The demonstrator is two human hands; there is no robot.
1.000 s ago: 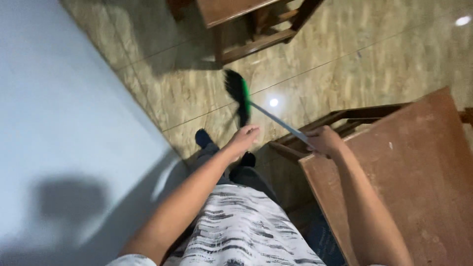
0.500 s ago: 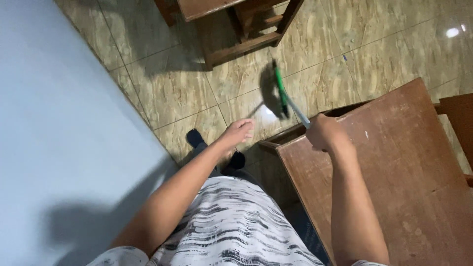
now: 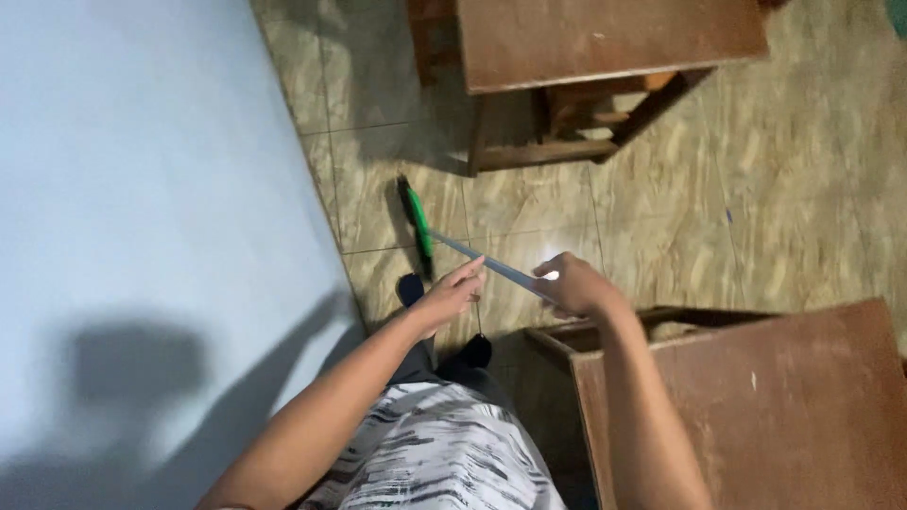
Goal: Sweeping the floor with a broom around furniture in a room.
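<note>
I look down at a broom with a green and black head resting on the tiled floor close to the pale wall. Its thin grey handle runs back toward me. My right hand is closed around the handle's upper part. My left hand hovers just under the handle with the fingers loosely apart; whether it touches the handle I cannot tell. My dark shoes show below the hands, and my striped white shirt fills the bottom of the view.
A pale blue wall fills the left side. A brown wooden desk stands ahead on the beige tiles. A second wooden desk is at my right, close to my arm. Beige floor tiles lie between them.
The broom head has swung left, from in front of the right desk to the floor by the wall. My view has turned, and the far desk now sits higher and more centred.
</note>
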